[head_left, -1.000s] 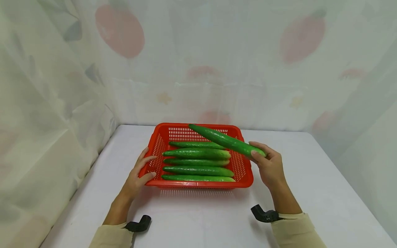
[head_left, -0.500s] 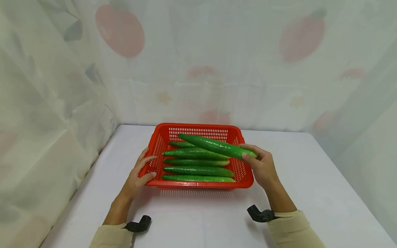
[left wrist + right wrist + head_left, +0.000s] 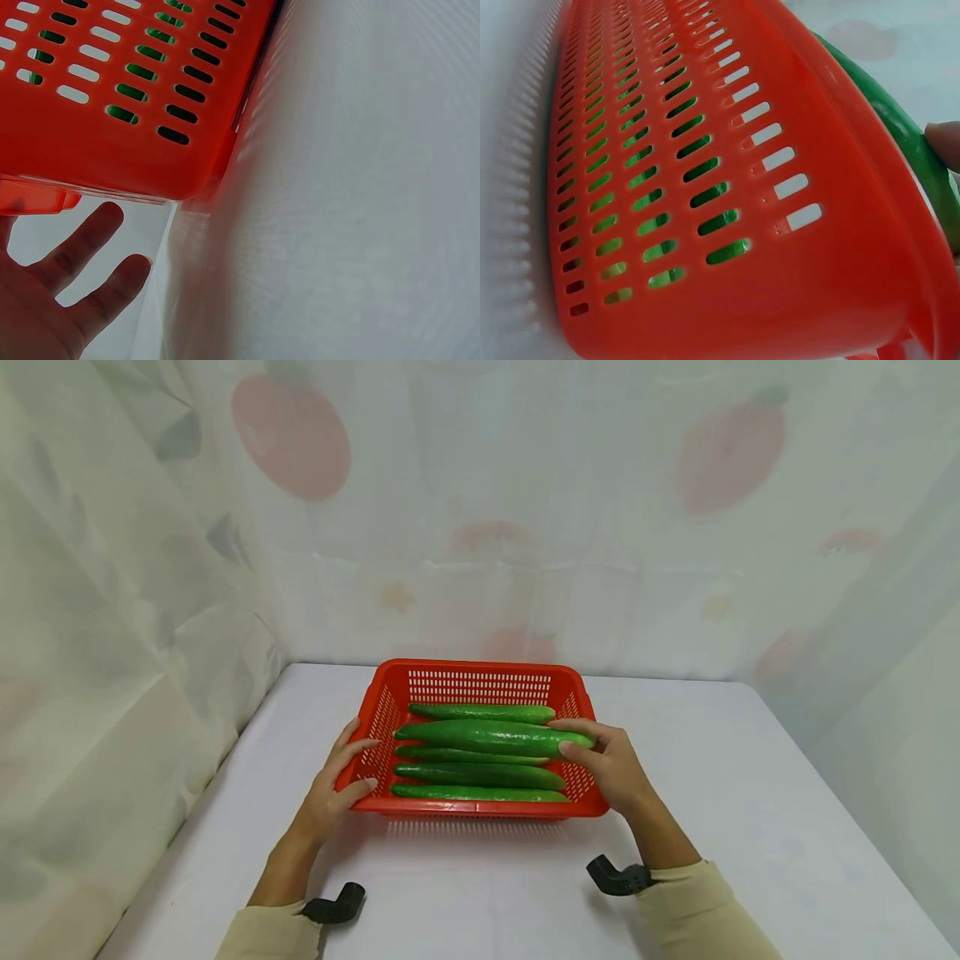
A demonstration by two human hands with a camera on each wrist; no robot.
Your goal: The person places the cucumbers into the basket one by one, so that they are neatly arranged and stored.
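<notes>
My right hand (image 3: 613, 767) pinches a green cucumber (image 3: 480, 737) near its pale right end, thumb on the near side. The cucumber lies nearly level inside the red plastic basket (image 3: 480, 807), over other cucumbers. It hides most of the one beneath it. Past the basket rim in the right wrist view, a fingertip (image 3: 945, 144) touches the cucumber (image 3: 889, 112). My left hand (image 3: 328, 789) holds the basket's left rim, with thumb and one finger over the edge. In the left wrist view, two fingers of the left hand (image 3: 67, 281) stretch out below the basket (image 3: 112, 150).
Several more cucumbers lie side by side in the basket, such as the back one (image 3: 480, 712) and the front one (image 3: 480, 792). The basket stands on a white table (image 3: 465, 893). Behind it hangs a pale printed curtain (image 3: 585, 593).
My right hand has brought the cucumber left and down, from tilted above the basket's right side to nearly level over the others. The left hand and basket stay put.
</notes>
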